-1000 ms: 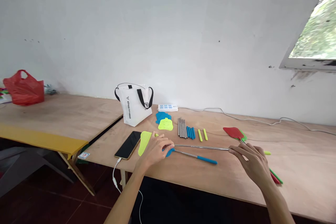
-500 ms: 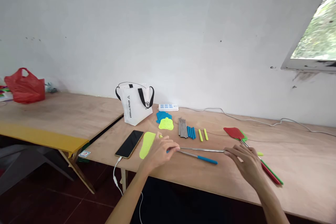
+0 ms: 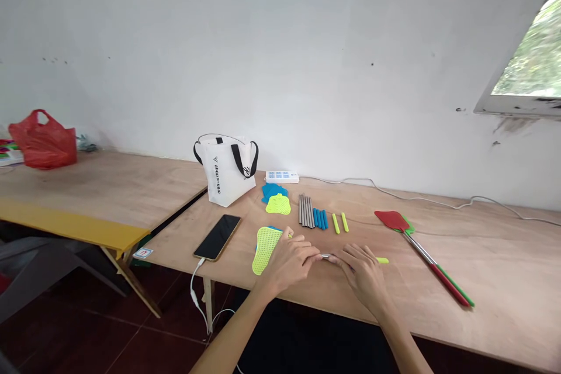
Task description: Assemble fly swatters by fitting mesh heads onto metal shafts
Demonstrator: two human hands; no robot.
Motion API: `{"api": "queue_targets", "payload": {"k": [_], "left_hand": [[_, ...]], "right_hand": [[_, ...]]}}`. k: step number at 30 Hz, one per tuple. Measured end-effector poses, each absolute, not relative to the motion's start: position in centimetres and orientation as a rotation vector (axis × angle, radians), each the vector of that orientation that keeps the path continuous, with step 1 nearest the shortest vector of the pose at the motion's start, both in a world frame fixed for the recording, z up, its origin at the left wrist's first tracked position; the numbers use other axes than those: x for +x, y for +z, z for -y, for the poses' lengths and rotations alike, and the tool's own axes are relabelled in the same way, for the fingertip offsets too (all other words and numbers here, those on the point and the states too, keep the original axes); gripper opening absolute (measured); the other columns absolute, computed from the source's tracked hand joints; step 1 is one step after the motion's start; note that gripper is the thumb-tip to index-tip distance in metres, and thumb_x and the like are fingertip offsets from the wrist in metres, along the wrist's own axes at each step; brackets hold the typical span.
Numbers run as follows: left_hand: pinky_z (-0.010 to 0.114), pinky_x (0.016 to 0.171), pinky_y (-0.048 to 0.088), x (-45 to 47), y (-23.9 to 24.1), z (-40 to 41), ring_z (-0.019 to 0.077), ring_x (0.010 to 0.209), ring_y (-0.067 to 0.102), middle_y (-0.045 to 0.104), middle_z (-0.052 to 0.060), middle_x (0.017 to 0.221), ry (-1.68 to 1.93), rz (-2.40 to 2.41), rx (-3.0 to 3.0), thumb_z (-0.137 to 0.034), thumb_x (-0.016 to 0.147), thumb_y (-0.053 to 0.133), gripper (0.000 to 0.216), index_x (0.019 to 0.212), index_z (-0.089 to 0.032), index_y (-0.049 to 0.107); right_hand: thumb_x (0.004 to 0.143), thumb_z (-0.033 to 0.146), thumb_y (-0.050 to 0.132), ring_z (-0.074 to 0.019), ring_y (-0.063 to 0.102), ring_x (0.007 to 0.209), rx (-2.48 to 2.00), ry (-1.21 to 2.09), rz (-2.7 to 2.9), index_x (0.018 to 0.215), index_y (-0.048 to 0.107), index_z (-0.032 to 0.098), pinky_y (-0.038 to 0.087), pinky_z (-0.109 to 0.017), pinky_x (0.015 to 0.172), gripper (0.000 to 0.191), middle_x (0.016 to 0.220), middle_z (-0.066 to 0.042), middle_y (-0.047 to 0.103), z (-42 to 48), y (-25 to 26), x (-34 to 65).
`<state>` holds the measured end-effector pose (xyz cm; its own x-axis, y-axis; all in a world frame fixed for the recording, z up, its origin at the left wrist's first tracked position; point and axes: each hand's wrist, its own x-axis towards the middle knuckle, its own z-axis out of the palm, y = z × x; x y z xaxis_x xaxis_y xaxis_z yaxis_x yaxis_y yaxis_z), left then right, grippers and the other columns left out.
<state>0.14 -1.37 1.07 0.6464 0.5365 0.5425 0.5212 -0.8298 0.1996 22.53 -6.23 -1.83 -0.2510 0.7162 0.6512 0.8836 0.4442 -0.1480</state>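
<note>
Both hands grip a yellow fly swatter (image 3: 266, 250) with a metal rod (image 3: 325, 256), held crosswise over the table's front part. My left hand (image 3: 293, 258) is closed on it near the mesh head, which shows to the left. My right hand (image 3: 360, 273) is closed round the other end, the yellow handle tip sticking out beyond it. Only a short piece of rod shows between the hands. Blue edges peek out behind the yellow head; the rest of that blue piece is hidden. To the right, a red fly swatter (image 3: 388, 220) lies against a green fly swatter (image 3: 456, 286).
Farther back lie yellow (image 3: 278, 204) and blue (image 3: 274, 190) swatter heads, several metal rods (image 3: 306, 211), blue handles (image 3: 321, 219) and two yellow handles (image 3: 345, 222). A phone (image 3: 218, 238) on a cable, a white bag (image 3: 228, 178) and a power strip (image 3: 281, 177) stand left.
My hands have come much closer together, and the exposed rod between them has shortened. The yellow head has shifted right with my left hand; my right hand has moved left, away from the red and green swatters.
</note>
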Motion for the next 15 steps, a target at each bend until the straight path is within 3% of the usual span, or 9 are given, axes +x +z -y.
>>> {"api": "queue_targets", "payload": {"k": [6,15], "left_hand": [[0.039,0.087,0.030,-0.4,1.1,1.1,0.0175,0.075,0.057,0.074,0.000,0.077,0.861,-0.898,2.832,-0.029,0.105,0.052,0.029,0.088,-0.022,0.074],[0.041,0.093,0.030,-1.3,1.4,0.5,0.0180,0.085,0.060,0.074,0.000,0.087,0.838,-0.888,2.789,-0.043,0.102,0.058,0.027,0.092,-0.023,0.075]], "right_hand": [[0.108,0.038,0.040,-0.0163,0.056,0.071,-1.341,-0.326,2.017,0.104,0.074,0.025,0.033,-0.030,0.071,0.037,0.075,-0.001,0.065,6.1,-2.6,21.3],[0.107,0.043,0.040,-0.0180,0.063,0.079,-1.405,-0.185,2.046,0.101,0.075,0.028,0.040,-0.029,0.072,0.039,0.081,-0.002,0.069,6.1,-2.4,21.7]]}}
